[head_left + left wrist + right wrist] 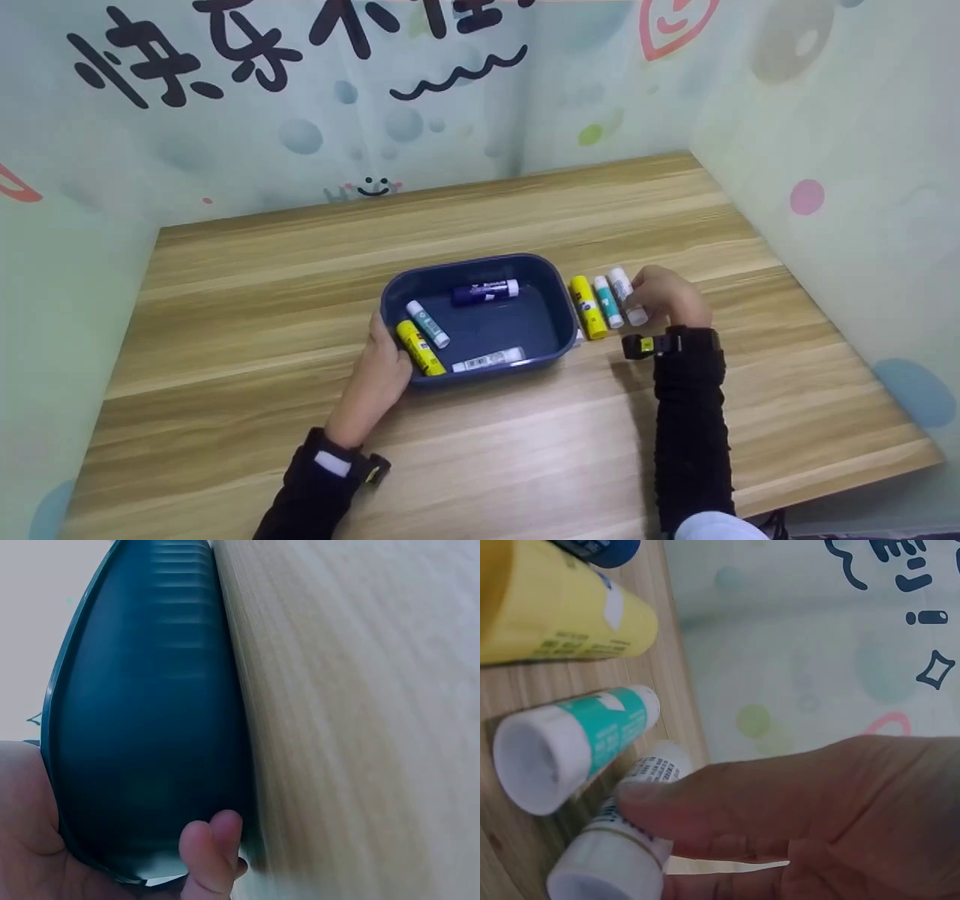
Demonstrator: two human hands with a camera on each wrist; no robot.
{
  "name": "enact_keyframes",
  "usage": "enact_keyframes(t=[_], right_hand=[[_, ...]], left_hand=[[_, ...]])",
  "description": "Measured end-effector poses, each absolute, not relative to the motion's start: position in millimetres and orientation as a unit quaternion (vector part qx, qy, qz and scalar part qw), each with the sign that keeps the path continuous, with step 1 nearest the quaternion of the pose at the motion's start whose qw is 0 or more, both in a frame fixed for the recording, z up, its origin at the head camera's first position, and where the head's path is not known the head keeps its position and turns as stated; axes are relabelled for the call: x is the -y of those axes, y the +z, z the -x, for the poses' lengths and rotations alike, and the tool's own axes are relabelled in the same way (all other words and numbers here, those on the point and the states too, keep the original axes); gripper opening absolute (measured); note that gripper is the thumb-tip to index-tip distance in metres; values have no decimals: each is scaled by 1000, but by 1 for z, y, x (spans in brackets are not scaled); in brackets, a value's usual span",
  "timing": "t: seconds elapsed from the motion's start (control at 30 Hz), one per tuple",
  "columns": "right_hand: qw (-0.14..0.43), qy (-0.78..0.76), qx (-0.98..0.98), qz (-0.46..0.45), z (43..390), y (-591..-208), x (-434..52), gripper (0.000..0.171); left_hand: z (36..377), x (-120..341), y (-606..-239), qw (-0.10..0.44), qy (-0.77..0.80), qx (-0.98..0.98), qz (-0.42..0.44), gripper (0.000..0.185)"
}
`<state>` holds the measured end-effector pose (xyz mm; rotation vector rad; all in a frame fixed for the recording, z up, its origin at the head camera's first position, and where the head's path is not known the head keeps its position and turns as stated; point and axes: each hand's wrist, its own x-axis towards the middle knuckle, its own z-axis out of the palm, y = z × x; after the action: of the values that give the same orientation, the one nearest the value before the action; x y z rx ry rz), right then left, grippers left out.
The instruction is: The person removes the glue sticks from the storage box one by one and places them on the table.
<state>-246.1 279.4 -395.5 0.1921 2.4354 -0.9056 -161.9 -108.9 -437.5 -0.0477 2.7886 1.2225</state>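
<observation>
My left hand (pixel 381 367) grips the left end of a dark blue plastic bin (pixel 517 322); its curled fingers show against the bin's side in the left wrist view. Inside lie a purple glue stick (pixel 484 292), a teal-and-white one (pixel 427 324), a yellow one (pixel 420 349) and a clear-and-white one (pixel 487 360). To the right of the bin, my right hand (pixel 670 294) pinches a white glue stick (pixel 611 859) between thumb and fingers. Beside it lie another teal-and-white glue stick (pixel 577 746) and another yellow one (pixel 570 611).
A dark blue rounded object (pixel 604 549) lies past the yellow stick in the right wrist view. A small white end (pixel 578 338) peeks out by the bin's right rim. Patterned walls (pixel 450 142) border the wooden table (pixel 285 255).
</observation>
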Motion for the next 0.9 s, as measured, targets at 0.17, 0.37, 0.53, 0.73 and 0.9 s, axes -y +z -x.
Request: enact_keyframes(t=[0.17, 0.37, 0.53, 0.73, 0.9], right_hand=[[270, -333, -901, -62, 247, -395, -277, 39], [268, -334, -902, -48, 247, -393, -277, 43], [256, -339, -905, -38, 246, -388, -276, 45], [244, -318, -916, -17, 247, -379, -264, 46], [232, -312, -921, 34, 247, -375, -249, 44]], left_hand=[[162, 109, -438, 41, 410, -911, 13, 71], [162, 108, -437, 40, 413, -910, 14, 71], [163, 108, -438, 44, 412, -910, 18, 71], [162, 108, -439, 32, 410, -911, 12, 72], [162, 109, -438, 39, 410, -911, 15, 73]])
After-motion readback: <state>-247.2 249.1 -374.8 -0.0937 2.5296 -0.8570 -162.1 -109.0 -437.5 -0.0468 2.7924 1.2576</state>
